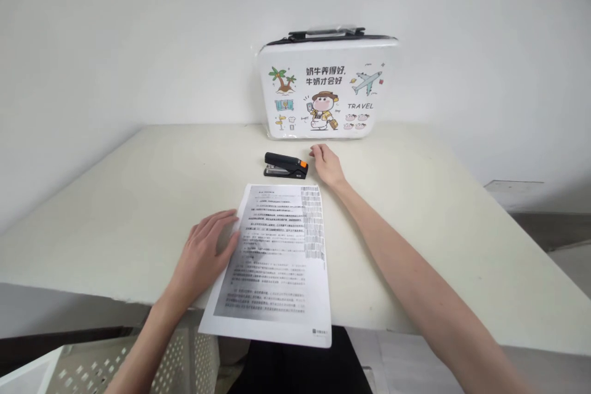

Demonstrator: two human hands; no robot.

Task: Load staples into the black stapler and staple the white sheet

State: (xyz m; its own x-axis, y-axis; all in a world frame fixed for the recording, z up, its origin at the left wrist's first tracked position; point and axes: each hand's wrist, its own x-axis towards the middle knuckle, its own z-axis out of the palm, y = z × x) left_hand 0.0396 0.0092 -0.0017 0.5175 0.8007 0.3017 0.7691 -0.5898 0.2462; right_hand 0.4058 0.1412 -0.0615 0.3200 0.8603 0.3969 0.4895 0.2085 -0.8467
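Note:
A printed sheet of paper, possibly more than one, lies on the table with its lower end hanging past the front edge. My left hand rests at the left margin, fingers stretched out and thumb touching the paper. Just above the top edge lies a black stapler with an orange mark, its jaw pointing left. My right hand is at the stapler's right end, a small gap apart, fingers loosely bent and holding nothing.
A white case with cartoon prints and a black handle stands upright against the wall at the back of the pale table. Below the front edge at left is a perforated basket. My legs in black show under the table.

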